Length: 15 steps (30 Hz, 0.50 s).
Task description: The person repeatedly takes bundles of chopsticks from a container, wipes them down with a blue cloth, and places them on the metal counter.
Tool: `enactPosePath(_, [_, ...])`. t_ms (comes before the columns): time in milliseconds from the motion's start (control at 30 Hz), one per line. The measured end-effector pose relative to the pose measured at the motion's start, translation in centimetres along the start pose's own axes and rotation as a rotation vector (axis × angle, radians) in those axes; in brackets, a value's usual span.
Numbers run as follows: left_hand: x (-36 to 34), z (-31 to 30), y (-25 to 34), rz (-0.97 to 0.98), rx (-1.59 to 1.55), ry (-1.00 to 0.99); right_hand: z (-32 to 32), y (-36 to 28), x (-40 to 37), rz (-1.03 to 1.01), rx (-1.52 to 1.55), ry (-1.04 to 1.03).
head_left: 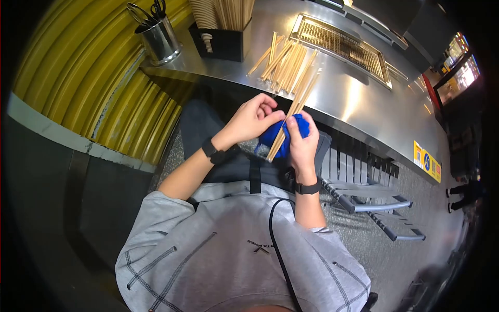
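Note:
My right hand (304,136) is closed around a small bundle of wooden chopsticks (298,104), which slants from the counter edge down toward my lap. My left hand (253,120) has its fingers curled, and its thumb reaches to the side of the bundle; whether anything is pinched in it is hidden. Behind the chopsticks, between my hands, shows a crumpled bright blue item (269,136) that looks like cloth or plastic. On the counter ahead lies a loose pile of similar chopsticks (288,65), some in clear wrapping.
A steel counter (353,101) runs across the front, with a grill grate (340,49) set into it. At the left stand a black holder (221,44) with cups and sticks and a metal canister (160,44) with scissors. A metal-framed chair (364,192) is at my right.

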<state>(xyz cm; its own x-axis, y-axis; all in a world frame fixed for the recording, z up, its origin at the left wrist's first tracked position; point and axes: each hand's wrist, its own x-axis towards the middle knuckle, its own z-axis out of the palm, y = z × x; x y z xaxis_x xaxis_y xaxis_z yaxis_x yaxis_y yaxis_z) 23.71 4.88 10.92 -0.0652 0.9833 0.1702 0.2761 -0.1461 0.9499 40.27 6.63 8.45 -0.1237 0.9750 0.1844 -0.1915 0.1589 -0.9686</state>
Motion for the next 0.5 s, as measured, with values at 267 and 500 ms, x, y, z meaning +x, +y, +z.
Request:
enactPosePath(267, [-1.8,1.9,-0.2,-0.148,-0.134,-0.365,-0.1,-0.4,0.8,-0.001,0.313,0.130])
enactPosePath(500, [-1.8,3.4,-0.7,-0.116,-0.184,-0.245,-0.9,0.1,1.4,0.062,0.259,0.155])
